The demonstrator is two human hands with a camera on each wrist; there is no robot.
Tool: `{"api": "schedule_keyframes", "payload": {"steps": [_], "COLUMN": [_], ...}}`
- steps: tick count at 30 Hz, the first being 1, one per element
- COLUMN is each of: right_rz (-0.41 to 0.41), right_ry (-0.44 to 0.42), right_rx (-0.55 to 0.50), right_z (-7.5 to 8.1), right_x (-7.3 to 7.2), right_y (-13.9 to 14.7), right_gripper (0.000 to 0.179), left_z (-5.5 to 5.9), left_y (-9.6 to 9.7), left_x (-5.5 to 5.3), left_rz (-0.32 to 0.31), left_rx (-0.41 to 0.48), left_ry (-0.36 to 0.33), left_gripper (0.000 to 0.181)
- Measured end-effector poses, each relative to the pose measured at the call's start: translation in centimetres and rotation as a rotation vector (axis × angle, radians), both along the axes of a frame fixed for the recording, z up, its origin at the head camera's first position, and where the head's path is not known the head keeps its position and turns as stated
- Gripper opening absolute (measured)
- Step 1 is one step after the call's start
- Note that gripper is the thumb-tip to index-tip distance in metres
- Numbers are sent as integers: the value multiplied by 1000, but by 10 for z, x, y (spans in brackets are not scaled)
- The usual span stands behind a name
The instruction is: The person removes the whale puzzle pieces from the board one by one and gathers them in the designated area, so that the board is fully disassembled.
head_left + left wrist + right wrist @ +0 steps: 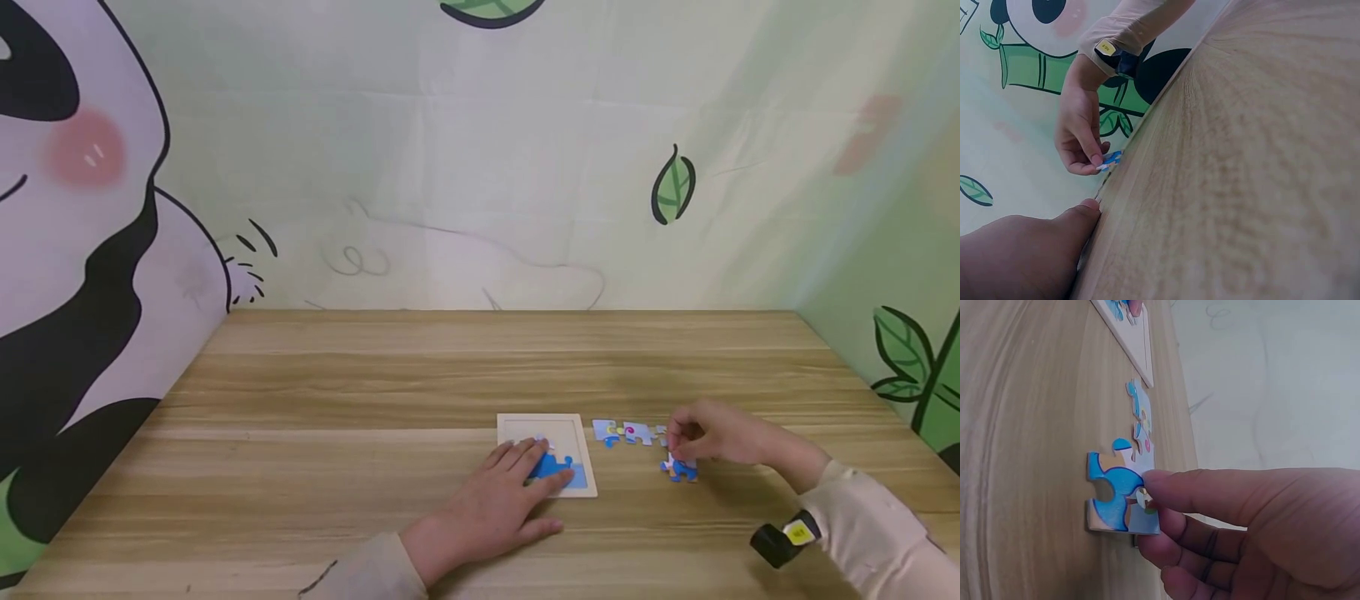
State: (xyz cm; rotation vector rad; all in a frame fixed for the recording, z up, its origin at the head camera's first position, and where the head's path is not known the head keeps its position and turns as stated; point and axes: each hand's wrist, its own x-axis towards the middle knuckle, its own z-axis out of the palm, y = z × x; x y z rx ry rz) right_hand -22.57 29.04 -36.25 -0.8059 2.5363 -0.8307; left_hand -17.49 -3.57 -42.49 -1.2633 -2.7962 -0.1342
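frame seems part-filled — blue pieces in, top bare, loose pieces remaining just right of it — left hand spread over it, right hand pinching another piece farther right.

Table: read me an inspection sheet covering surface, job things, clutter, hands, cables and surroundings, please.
Surface: table, wood-grained.
Job's things: tray, partly filled with blue pieces; loose pieces lie to its right.
Clutter: nothing seen.
Left hand: rests on the tray, fingers spread.
Right hand: pinches a puzzle piece; black device with a yellow label at the wrist.
Cables: nothing seen.
Surroundings: pale green wall with leaf prints, scribbles; panda print at left.
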Motion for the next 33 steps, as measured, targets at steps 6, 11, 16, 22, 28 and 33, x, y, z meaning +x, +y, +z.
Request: {"api": "schedule_keyframes", "payload": {"steps": [6, 11, 16, 22, 28, 33], "right_rz": [-5, 2, 0, -17, -13, -2], "right_ry": [-4, -7, -21, -27, -16, -5], "right_rx": [-1, -4, -9, -11, -32, -56], "right_z": [-5, -8, -11, -13, -14, -14], "right_x": [-3, -5, -7, -7, -7, -7], "right_y": [2, 2, 3, 4, 7, 8], "right_gripper": [5, 6, 6, 7, 7, 9], "left_z": [0, 1, 1, 1, 2, 1], "left_y": [0, 0, 0, 0, 0, 0], "left_x": [0, 1, 0, 0, 0, 0], "left_rz": [1, 2, -2, -4, -9, -9], "left_rx": [-1, -2, -4, -9, 3, 13], "left_ry": [-4, 6, 6, 6, -8, -8], "left_gripper": [56, 56, 56, 56, 57, 57]}}
